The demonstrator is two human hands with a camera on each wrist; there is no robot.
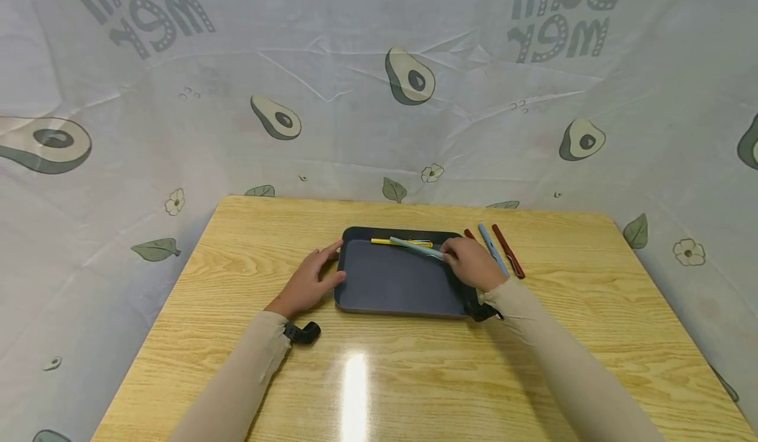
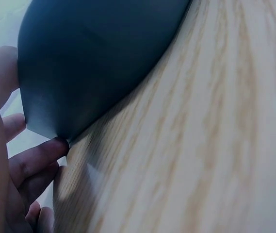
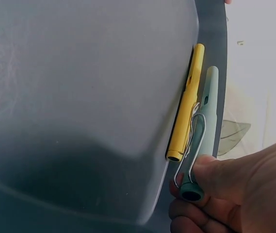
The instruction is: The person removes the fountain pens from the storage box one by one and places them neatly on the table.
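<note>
A dark grey tray (image 1: 393,284) lies on the wooden table. At its left side, my left hand (image 1: 308,283) touches the edge with spread thumb and fingers; in the left wrist view, fingertips (image 2: 55,147) rest against the tray's outer wall. My right hand (image 1: 472,262) pinches a pale green fountain pen (image 1: 414,247) by its clip end, over the tray's far right part. A yellow fountain pen (image 3: 186,107) lies along the tray's far wall, close beside the green one. In the head view, the green pen crosses over the yellow one.
Right of the tray, a light blue pen (image 1: 493,250) and a dark red pen (image 1: 508,251) lie on the table (image 1: 592,284). Another red pen (image 1: 469,233) shows partly behind my right hand. A printed cloth (image 1: 349,152) hangs behind the table.
</note>
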